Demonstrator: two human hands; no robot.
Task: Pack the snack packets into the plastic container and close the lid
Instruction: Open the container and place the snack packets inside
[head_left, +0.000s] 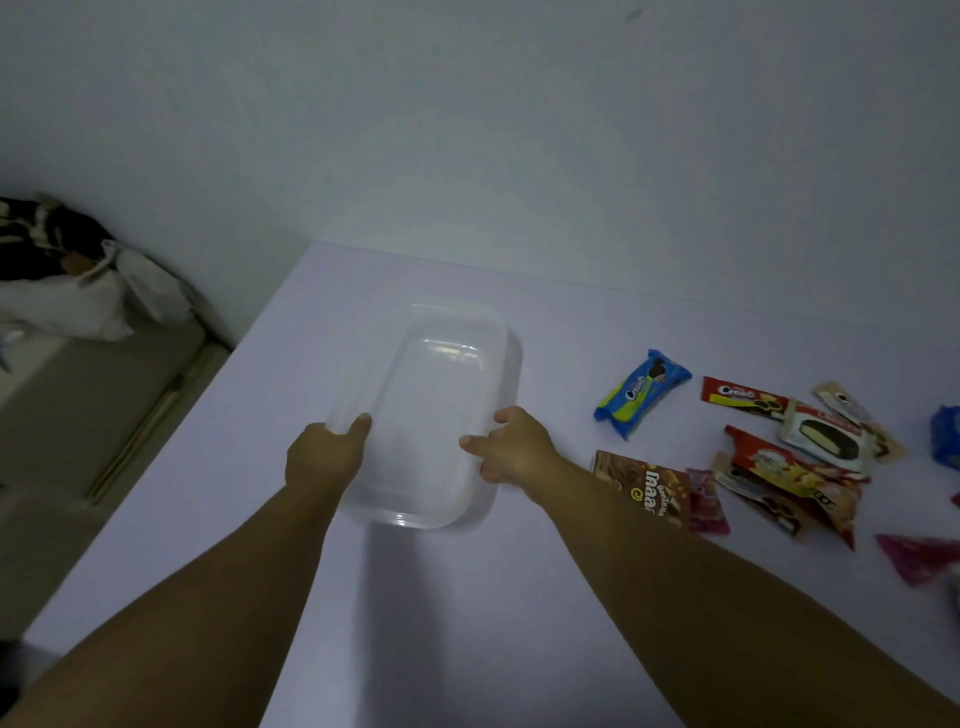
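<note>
Head view looks down on a pale worktop (467, 597) with a clear plastic container (431, 415) lying at the centre of the frame, its long side running away from the camera; its lid (441, 364) looks to be seated on top, though the clear plastic makes that hard to judge. The left hand (324, 454) grips the container's left edge, thumb on top and fingers (358, 423) curled over the rim. The right hand (511, 447) holds the right edge, its fingers (470, 441) bent onto the top surface.

Snack packets lie loose on the worktop at the right of the frame, well apart from the container: a blue cookie packet (641, 392) nearest, a brown packet (647, 488) just beside the right forearm, a red cookie stick pack (737, 397), a white cake packet (826, 436) and a red chip bag (800, 475) overlapping further right.

At the upper left of the frame, white bags (78, 296) sit on the floor.
</note>
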